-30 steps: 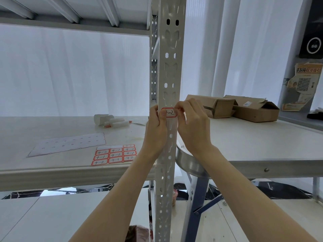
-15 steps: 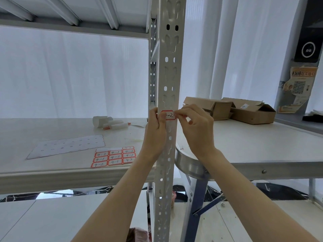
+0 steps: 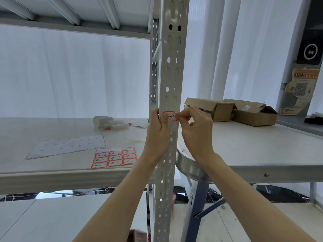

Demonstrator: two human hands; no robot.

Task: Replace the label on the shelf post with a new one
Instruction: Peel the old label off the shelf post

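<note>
Shelf post (image 3: 172, 70) is showing as matt, pale-painted perforated metal. Label (image 3: 171, 116) is looking like smooth paper, red-bordered. Label sheet (image 3: 114, 157) is reading as slightly glossy paper. Worktop (image 3: 262, 145) is appearing smooth, satin. 2 boxes (image 3: 232, 110) are presenting as matt brown cardboard.

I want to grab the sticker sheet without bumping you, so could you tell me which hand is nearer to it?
Left. The left hand is on the post just right of the sticker sheet; the right hand is beyond the post, farther away.
</note>
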